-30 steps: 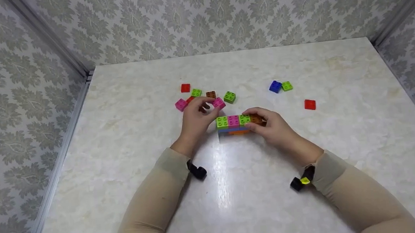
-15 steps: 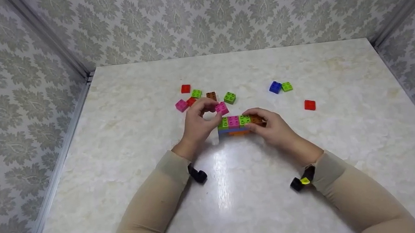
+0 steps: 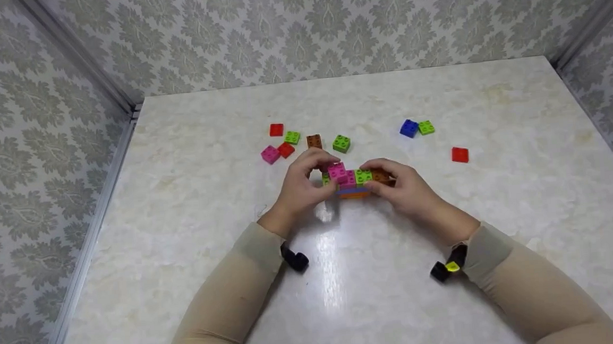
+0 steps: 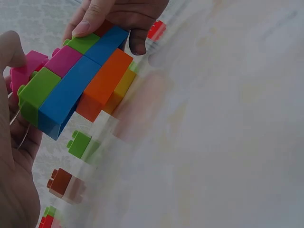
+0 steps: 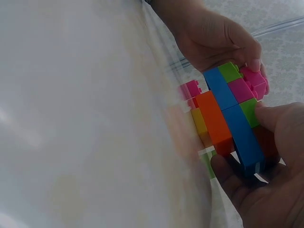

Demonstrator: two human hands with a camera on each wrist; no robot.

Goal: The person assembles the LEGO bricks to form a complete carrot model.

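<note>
My left hand (image 3: 304, 185) pinches a pink toy brick (image 3: 337, 172) between thumb and fingers. That brick sits at the top of a built block stack, over its green and pink bricks near the left end. The stack's upper row is green, pink, green (image 3: 362, 175) and brown. Below come two long blue bricks (image 4: 66, 102), then an orange brick (image 4: 105, 85), with a yellow brick (image 4: 118, 92) at the bottom. Around the stack's right end, my right hand (image 3: 406, 187) grips with its thumb at the green brick; its fingers partly hide the brown one.
Behind my left hand lie loose bricks: pink (image 3: 270, 154), red (image 3: 286, 150), another red (image 3: 276, 129), green (image 3: 292, 137), brown (image 3: 313, 141) and green (image 3: 341, 143). Farther right are blue (image 3: 409, 128), green (image 3: 426, 127) and red (image 3: 460, 154) ones. Patterned walls border the table.
My left hand has brought the pink brick right and toward me, from beside the loose bricks onto the stack's left part. My right hand keeps its grip in place.
</note>
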